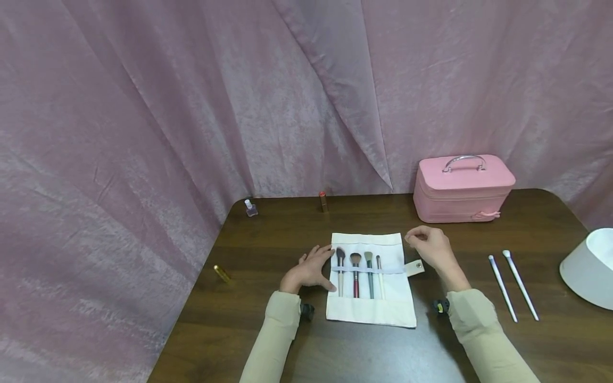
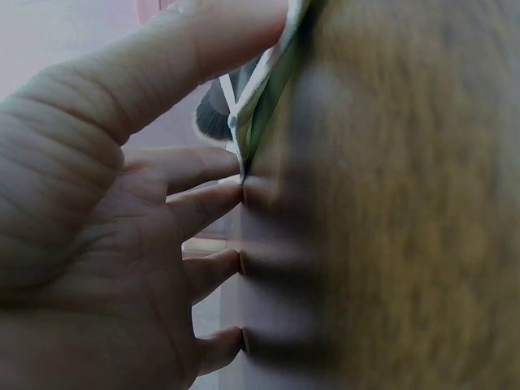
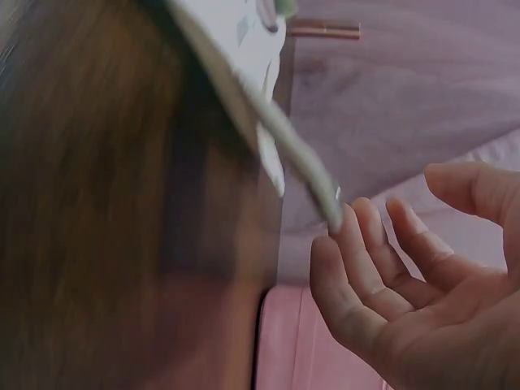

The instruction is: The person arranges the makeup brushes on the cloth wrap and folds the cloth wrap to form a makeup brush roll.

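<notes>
The left hand [image 1: 310, 271] lay flat and relaxed, fingertips pressed to the table [image 1: 268, 330] against the left edge of the brush roll [image 1: 371, 311], thumb at that edge. The right hand [image 1: 429, 246] hovered loosely curled, holding nothing, just past the roll's upper right corner, above the snap tab [image 1: 414, 267]. Between the hands the roll lay unrolled, its four brushes [image 1: 356, 274] lengthwise toward the curtain [image 1: 191, 106], bristles away from the person. Bare wood lay left of the left hand; two white brushes [image 1: 512, 286] lay right of the right hand.
</notes>
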Action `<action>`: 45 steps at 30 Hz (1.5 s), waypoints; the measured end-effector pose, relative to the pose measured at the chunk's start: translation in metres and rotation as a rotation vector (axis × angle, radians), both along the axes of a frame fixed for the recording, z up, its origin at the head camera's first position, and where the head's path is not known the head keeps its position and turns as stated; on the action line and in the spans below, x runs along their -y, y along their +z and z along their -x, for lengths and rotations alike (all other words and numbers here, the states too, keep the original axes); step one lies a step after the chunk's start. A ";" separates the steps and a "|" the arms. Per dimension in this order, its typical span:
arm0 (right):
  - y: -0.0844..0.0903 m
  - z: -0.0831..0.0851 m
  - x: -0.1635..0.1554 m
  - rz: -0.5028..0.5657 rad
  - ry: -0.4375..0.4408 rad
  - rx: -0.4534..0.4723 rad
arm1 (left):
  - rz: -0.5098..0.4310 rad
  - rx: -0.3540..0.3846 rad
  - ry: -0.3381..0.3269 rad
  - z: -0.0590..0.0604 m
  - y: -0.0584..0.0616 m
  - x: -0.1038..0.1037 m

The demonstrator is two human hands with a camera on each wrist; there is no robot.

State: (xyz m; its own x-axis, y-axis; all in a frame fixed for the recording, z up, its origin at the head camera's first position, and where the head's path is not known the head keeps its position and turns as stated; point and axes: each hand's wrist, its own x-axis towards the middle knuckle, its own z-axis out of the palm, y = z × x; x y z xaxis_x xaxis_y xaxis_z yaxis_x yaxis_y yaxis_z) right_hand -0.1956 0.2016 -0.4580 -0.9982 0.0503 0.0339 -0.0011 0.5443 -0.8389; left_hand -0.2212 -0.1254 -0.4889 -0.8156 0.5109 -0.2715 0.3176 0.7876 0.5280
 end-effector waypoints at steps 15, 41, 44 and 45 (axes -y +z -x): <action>-0.007 -0.017 -0.051 -0.129 -0.154 -0.052 | 0.008 0.001 0.014 0.002 -0.004 -0.001; -0.003 -0.037 -0.127 -0.462 -0.113 0.142 | -0.006 0.004 0.005 0.000 -0.002 0.001; -0.003 -0.038 -0.131 -0.478 -0.100 0.172 | -0.011 0.006 0.006 0.000 -0.001 0.000; -0.003 -0.038 -0.132 -0.480 -0.094 0.177 | -0.011 0.007 0.007 0.000 -0.001 0.000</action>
